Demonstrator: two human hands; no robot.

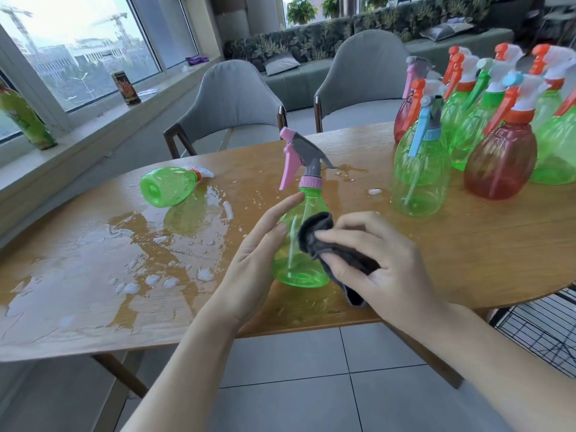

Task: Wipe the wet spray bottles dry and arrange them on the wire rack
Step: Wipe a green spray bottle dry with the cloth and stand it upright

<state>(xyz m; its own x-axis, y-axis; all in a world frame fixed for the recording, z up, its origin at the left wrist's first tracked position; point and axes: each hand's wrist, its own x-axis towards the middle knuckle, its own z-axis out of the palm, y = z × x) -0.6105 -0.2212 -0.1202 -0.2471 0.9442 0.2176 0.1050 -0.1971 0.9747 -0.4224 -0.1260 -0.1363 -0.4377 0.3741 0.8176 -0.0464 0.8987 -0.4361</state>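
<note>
Green plastic, pink-triggered, the bottle (300,244) stands upright near the wet surface's (93,260) front edge. The left hand (252,260) steadies it with straight fingers laid flat, probably so the right hand (374,260), clamped on a grey cloth (330,244), can rub its side. One bottle on its side (168,188) waits; about nine cluster upright (486,120); the wire rack (542,325) sits lower right.
</note>
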